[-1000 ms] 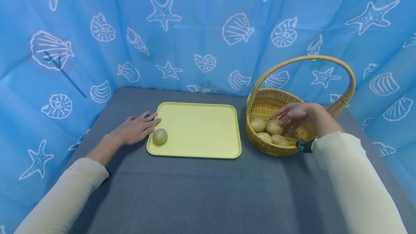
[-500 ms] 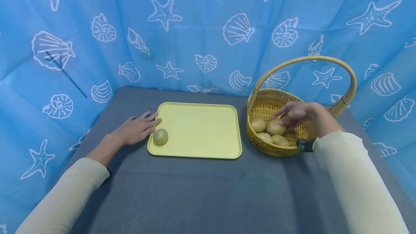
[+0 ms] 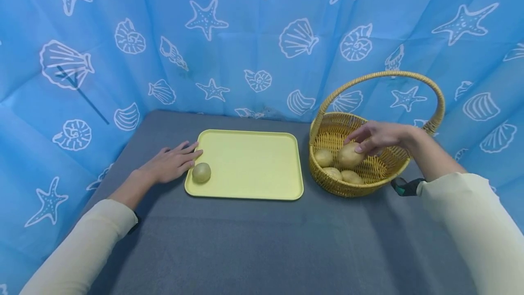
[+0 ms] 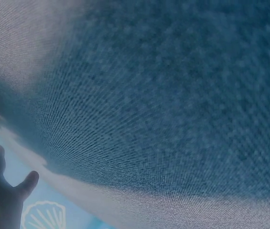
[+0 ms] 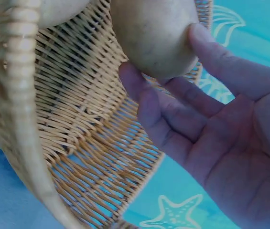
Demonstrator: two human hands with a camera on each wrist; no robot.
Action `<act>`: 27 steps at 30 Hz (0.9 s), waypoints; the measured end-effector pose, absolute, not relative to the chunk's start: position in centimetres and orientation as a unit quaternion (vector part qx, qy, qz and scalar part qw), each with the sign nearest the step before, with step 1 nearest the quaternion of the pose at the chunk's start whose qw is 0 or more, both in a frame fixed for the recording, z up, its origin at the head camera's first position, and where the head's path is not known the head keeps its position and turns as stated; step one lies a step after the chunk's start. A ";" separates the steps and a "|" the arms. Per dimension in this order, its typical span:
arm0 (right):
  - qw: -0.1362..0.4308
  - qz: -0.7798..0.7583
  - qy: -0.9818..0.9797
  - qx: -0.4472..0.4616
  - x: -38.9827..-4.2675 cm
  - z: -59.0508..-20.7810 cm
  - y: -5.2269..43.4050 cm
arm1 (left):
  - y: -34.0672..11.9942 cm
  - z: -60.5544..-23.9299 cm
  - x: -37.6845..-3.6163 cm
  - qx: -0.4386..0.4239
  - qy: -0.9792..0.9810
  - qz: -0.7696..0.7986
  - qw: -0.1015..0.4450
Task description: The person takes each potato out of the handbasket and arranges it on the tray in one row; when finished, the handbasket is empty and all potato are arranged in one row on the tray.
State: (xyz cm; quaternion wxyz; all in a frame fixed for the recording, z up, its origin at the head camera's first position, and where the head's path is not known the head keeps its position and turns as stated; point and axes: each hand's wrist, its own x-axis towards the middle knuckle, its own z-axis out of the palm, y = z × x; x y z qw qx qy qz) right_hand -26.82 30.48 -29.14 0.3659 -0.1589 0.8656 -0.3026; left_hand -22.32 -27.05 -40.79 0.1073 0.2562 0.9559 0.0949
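Observation:
My right hand pinches a potato between thumb and fingers, inside the wicker basket. In the right wrist view the thumb presses one side of that potato and fingertips sit under its end. Several other potatoes lie at the basket's left and front. My left hand rests with fingers spread on the left rim of the yellow tray. Right beside its fingertips, a single potato sits in the tray's front left corner.
A tall arched handle rises over the basket. Grey cloth covers the table. Behind it and at both sides hangs a blue curtain with white shells and starfish.
My right hand has closed its grip on the potato and raised it slightly; the right forearm has swung outward to the right. My left hand and the tray have stayed put.

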 end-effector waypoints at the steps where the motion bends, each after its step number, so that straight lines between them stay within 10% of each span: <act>1: 0.360 -0.297 0.868 -0.168 -26.6 -28.8 30.5 | -27.0 -40.8 -22.3 0.257 0.956 0.094 0.107; 27: 0.284 -0.265 0.830 -0.401 -24.0 -25.5 20.1 | -27.2 -40.9 -22.2 0.257 0.956 0.096 0.102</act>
